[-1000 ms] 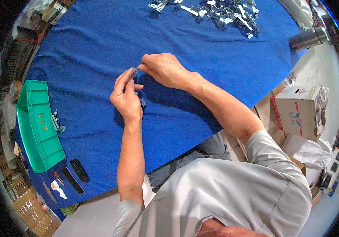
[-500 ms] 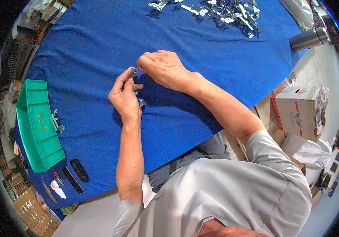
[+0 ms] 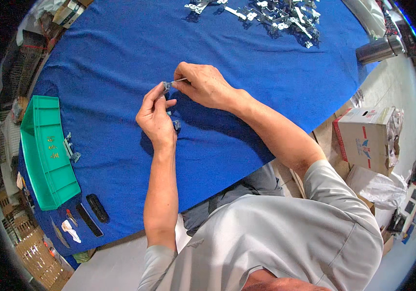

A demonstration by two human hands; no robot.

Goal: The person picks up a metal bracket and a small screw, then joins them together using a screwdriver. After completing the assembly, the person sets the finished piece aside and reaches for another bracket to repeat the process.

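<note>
Over the blue cloth, my left hand is closed, pinching a small grey metal part at its fingertips. Just to its right, my right hand grips a thin pale rod between thumb and forefinger; the thumb and fingertips are close beside the metal part. Whether rod and part touch is too small to tell. Beside my left palm shows another small metal piece, and I cannot tell if it lies on the cloth or is held. My fingers partly hide the pinched part.
A pile of metal brackets lies at the far side of the blue cloth. At left stands a green tray with small brass-coloured pieces, a few metal parts beside it. Black strips and red-handled pliers lie nearer. A cardboard box stands right.
My right hand has turned and drawn slightly right, so more of the thin rod shows. My left hand keeps its pinch on the metal part with a tiny shift right.
</note>
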